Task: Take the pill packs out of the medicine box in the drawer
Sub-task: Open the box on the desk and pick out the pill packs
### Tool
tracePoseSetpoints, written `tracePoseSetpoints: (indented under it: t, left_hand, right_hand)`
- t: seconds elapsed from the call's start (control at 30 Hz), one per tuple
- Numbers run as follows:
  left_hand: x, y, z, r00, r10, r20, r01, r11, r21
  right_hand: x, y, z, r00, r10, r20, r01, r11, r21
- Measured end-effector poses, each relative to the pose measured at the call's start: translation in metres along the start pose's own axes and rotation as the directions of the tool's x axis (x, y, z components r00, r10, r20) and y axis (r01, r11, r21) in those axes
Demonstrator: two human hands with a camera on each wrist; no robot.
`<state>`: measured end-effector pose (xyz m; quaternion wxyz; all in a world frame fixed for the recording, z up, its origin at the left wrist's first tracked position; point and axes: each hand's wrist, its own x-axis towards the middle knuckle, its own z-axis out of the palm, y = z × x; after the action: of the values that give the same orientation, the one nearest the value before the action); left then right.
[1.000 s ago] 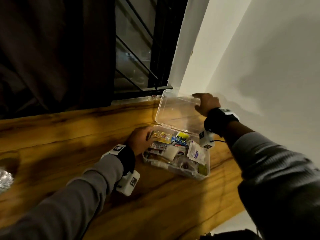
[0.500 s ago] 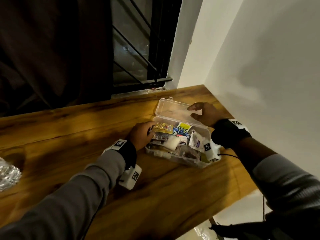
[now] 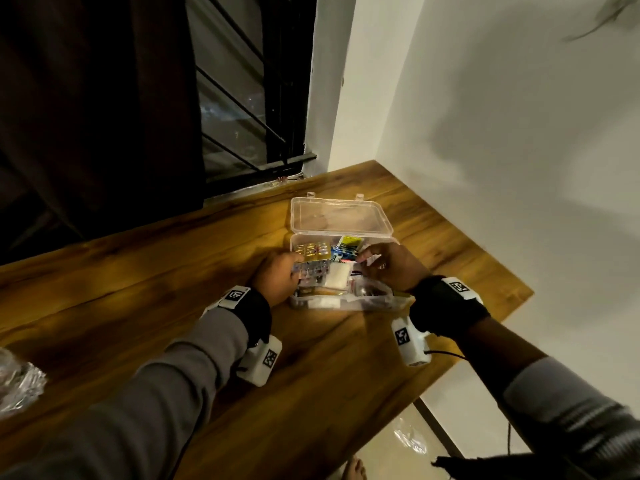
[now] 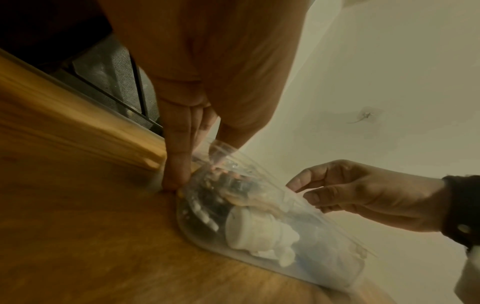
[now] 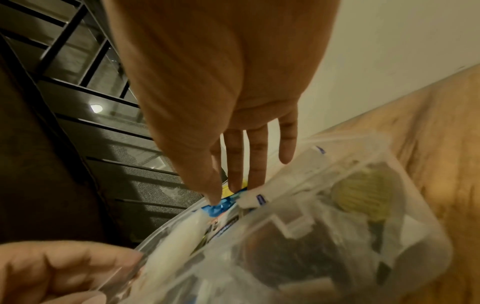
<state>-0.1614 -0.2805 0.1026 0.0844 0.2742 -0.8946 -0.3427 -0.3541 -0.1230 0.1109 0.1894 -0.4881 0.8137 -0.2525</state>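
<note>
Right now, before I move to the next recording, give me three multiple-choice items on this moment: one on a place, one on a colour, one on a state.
1. Where does the clear plastic medicine box stand?
A. on the wooden tabletop
B. on the floor
C. on the window sill

2. What colour is the pack under the right hand fingertips?
A. red
B. blue
C. black

3. How is the box's clear hinged lid?
A. shut
B. taken off
C. open, laid back

Key: 1 A, the head view shows wood under and around the box. 2 B, the right wrist view shows a blue pack at the fingertip. 3 C, the lid lies back behind the box, contents exposed, while the left hand grips the box's left end.
</note>
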Motion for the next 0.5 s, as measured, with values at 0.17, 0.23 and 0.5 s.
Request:
tracePoseSetpoints:
  t: [0.17, 0.23, 0.5]
  left_hand:
    - [-0.005, -0.006, 0.002, 1.000, -0.005, 0.008, 0.005, 1.000, -0.015]
    - [-0.005, -0.008, 0.003, 1.000, -0.008, -0.002, 0.008, 1.000, -0.020]
    - [0.009, -0.006, 0.001, 0.999, 0.035, -0.033, -0.030, 0.991, 0.127]
  right_hand:
    - [-0.001, -0.012, 0.010, 0.995, 0.078, -0.057, -0.087, 0.982, -0.168]
    - [0.002, -0.022, 0.015, 0.996, 0.074, -0.055, -0.082, 0.984, -0.155]
    - [0.024, -0.053, 0.024, 0.998, -0.016, 0.065, 0.032, 0.964, -0.263]
